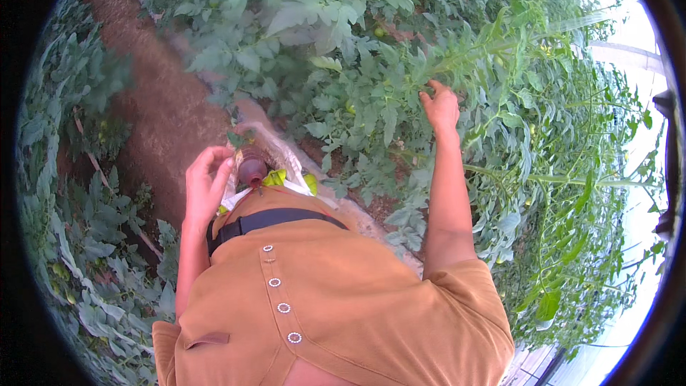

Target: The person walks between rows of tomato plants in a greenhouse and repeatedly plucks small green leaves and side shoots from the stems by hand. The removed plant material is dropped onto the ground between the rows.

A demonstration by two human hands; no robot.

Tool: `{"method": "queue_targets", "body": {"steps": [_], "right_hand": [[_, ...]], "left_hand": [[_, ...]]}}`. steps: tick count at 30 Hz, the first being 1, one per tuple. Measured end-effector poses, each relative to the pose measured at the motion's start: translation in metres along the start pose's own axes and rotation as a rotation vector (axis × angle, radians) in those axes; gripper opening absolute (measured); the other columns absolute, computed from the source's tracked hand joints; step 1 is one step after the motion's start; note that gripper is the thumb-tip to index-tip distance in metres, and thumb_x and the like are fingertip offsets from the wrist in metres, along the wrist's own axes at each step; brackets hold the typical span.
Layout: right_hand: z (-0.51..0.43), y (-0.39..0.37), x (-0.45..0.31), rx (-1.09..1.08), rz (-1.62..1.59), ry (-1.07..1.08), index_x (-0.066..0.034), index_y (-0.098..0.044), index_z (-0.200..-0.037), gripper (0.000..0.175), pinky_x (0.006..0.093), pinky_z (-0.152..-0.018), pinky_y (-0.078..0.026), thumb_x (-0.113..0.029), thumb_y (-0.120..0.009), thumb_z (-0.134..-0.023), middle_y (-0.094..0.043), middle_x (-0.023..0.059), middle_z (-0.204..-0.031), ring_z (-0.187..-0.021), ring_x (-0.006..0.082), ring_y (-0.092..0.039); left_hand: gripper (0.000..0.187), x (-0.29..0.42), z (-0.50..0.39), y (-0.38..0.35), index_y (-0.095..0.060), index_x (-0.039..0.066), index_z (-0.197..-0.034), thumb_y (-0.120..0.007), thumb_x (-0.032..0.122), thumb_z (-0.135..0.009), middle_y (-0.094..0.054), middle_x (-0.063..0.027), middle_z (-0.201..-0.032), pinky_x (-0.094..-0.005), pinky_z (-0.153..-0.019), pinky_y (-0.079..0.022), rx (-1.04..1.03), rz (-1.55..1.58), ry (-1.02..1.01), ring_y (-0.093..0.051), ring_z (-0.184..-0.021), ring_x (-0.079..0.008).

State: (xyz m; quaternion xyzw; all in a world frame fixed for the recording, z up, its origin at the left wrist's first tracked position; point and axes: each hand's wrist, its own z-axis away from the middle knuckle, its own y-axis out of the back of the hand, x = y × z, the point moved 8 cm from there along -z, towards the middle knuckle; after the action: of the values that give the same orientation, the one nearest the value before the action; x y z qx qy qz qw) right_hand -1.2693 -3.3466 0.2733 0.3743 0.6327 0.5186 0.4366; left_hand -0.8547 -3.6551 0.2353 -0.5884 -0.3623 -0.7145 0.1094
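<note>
My right hand (442, 107) reaches out to a tomato plant (394, 83). Thumb and forefinger are at its leaves, near a thick hairy stem (455, 60); whether they pinch anything is hidden by foliage. My left hand (203, 182) is raised beside my waist, thumb and fingers apart, with nothing plainly held. A small green leaf (236, 139) shows just beyond its fingertips; I cannot tell if they touch. Close to that hand, a dark reddish plastic bottle (252, 167) with an open neck hangs at my waist, in front of a whitish bag (292, 163) with yellow-green parts.
A bare soil path (161, 102) runs between the rows. Dense tomato plants (86, 246) stand on the left, and more crowd the right. Green tomatoes (379, 31) hang among leaves. Bright greenhouse film (627, 59) lies at far right. A dark belt (284, 221) circles my waist.
</note>
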Motion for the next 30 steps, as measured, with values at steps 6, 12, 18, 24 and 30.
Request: {"method": "queue_targets", "body": {"steps": [6,12,18,24,30], "right_hand": [[-0.002,-0.012,-0.003,0.084,0.128,0.081,-0.0139,-0.070,-0.105,0.026,0.0498,-0.080,-0.053,-0.030,-0.073,-0.084,-0.065,0.0144,-0.110,-0.098,0.0380,-0.066],[0.004,-0.001,-0.021,0.219,0.185,0.276,-0.0126,-0.070,-0.100,0.020,0.0492,-0.074,-0.054,-0.026,-0.072,-0.084,-0.062,0.0129,-0.105,-0.091,0.0370,-0.065],[0.003,-0.005,-0.020,0.221,0.223,0.330,-0.0110,-0.069,-0.095,0.018,0.0480,-0.072,-0.055,-0.024,-0.072,-0.083,-0.060,0.0111,-0.104,-0.089,0.0346,-0.064],[-0.006,-0.008,-0.021,0.195,0.246,0.310,-0.0098,-0.068,-0.098,0.021,0.0481,-0.073,-0.055,-0.024,-0.070,-0.083,-0.059,0.0104,-0.107,-0.091,0.0345,-0.064],[0.001,0.018,-0.010,0.279,0.160,0.252,-0.0104,-0.066,-0.103,0.024,0.0496,-0.075,-0.054,-0.026,-0.063,-0.086,-0.064,0.0129,-0.104,-0.092,0.0360,-0.066]], "left_hand": [[0.014,-0.011,0.000,0.009,-0.065,-0.002,-0.102,-0.064,0.006,-0.091,-0.068,-0.0082,-0.091,-0.0298,-0.077,-0.051,-0.020,0.002,0.003,-0.063,-0.081,-0.0150],[0.014,-0.016,0.000,0.011,-0.065,-0.002,-0.102,-0.065,0.005,-0.090,-0.069,-0.0109,-0.092,-0.0311,-0.077,-0.052,-0.046,-0.019,0.006,-0.065,-0.081,-0.0173],[0.012,-0.015,-0.003,0.004,-0.065,-0.001,-0.102,-0.065,0.003,-0.090,-0.068,-0.0102,-0.091,-0.0306,-0.076,-0.052,-0.096,-0.006,0.008,-0.065,-0.080,-0.0170],[0.012,-0.012,-0.009,0.004,-0.065,-0.001,-0.101,-0.065,0.004,-0.090,-0.068,-0.0104,-0.091,-0.0310,-0.075,-0.053,-0.097,-0.013,-0.006,-0.065,-0.079,-0.0171],[0.013,-0.013,-0.012,0.002,-0.065,-0.002,-0.101,-0.065,0.004,-0.089,-0.068,-0.0106,-0.090,-0.0311,-0.075,-0.053,-0.108,0.001,-0.008,-0.065,-0.079,-0.0171]]}}
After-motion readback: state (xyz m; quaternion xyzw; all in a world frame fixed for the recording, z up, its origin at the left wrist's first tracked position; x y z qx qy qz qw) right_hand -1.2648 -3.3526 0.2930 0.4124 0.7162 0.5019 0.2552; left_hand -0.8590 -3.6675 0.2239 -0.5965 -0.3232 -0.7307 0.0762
